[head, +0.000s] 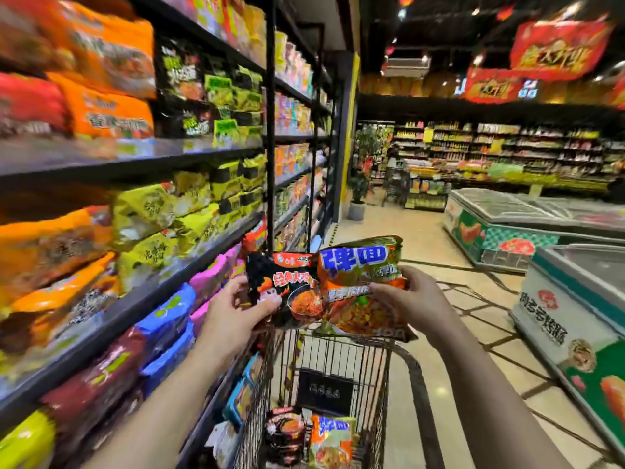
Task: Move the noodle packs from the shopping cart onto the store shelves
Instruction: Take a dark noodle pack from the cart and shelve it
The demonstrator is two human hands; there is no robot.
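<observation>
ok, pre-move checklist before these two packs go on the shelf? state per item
1. Left hand grips the black pack: ok.
2. Right hand grips the orange-green pack: ok.
3. Both packs lifted clear above the cart: ok.
4. Matching slot for either pack on the shelves at left: cannot tell, view is blurred.
5. Packs separate for placing one at a time: not ok, their edges overlap.
6. More packs left in the cart: ok, at least two lie at its bottom.
</observation>
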